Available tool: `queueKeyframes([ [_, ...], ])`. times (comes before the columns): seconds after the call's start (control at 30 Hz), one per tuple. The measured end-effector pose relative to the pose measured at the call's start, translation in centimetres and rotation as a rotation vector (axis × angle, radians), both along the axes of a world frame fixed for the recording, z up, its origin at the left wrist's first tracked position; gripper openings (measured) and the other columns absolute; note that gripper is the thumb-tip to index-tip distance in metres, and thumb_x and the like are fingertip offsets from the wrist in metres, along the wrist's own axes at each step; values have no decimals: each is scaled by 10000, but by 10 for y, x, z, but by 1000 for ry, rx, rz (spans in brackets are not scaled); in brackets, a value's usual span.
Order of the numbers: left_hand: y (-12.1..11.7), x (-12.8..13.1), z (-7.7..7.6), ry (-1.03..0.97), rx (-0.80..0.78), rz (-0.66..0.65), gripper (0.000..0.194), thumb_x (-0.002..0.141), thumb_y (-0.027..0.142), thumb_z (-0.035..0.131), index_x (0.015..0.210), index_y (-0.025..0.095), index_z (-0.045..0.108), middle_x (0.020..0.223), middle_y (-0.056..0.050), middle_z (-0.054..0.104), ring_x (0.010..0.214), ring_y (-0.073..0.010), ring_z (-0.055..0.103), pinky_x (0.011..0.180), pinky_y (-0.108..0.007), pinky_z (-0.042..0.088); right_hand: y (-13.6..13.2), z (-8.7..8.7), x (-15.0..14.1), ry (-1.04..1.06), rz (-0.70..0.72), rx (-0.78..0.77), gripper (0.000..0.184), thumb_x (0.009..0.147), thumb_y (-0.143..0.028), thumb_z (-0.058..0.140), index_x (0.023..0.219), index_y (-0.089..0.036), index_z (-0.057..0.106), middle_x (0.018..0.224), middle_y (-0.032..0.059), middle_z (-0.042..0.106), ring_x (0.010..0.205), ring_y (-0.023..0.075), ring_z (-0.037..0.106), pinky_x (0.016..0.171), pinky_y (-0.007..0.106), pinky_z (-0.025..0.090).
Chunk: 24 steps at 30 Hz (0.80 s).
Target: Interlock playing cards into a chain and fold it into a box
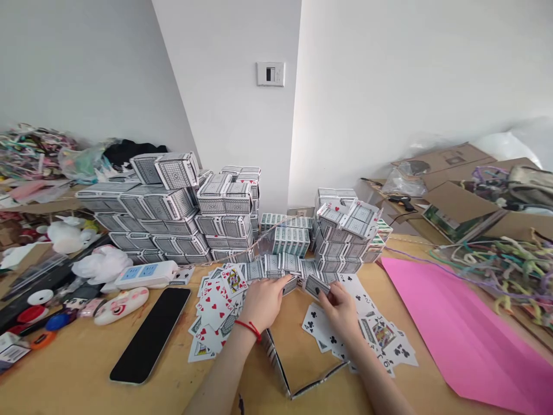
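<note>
My right hand (341,308) pinches a folded playing card (314,286) with a patterned back. Across a small gap, the fingers of my left hand (264,302) close on another folded card (290,285); its thumb is mostly hidden. Just beyond both hands runs a row of folded card pieces (273,266). Between my forearms lies an angled strip of folded cards (280,369) on the table. Loose heart cards (215,305) are spread face up beside my left hand. Club cards (319,325) lie fanned out under and beside my right forearm.
Tall stacks of card-built blocks (173,202) stand at the back left, with a smaller stack (341,248) at the back right. A phone (151,334) and a power strip (147,274) lie left. Pink paper (466,334) and cardboard boxes (462,207) are right.
</note>
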State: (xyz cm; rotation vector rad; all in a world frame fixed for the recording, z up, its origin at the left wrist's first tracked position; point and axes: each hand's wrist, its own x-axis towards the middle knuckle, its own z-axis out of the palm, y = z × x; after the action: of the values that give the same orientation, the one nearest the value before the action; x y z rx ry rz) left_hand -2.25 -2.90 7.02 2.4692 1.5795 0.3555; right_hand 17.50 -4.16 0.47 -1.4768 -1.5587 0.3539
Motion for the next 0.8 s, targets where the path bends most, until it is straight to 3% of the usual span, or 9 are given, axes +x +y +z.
queueKeyframes([
  [0.8, -1, 0, 0, 62, 35, -1, 449, 817, 115, 363, 1209, 307, 468, 846, -31, 676, 749, -201, 591, 620, -300, 385, -2, -11, 0, -173, 106, 126, 266, 778, -176, 410, 570, -221, 251, 581, -34, 355, 495, 118, 403, 466, 234, 325],
])
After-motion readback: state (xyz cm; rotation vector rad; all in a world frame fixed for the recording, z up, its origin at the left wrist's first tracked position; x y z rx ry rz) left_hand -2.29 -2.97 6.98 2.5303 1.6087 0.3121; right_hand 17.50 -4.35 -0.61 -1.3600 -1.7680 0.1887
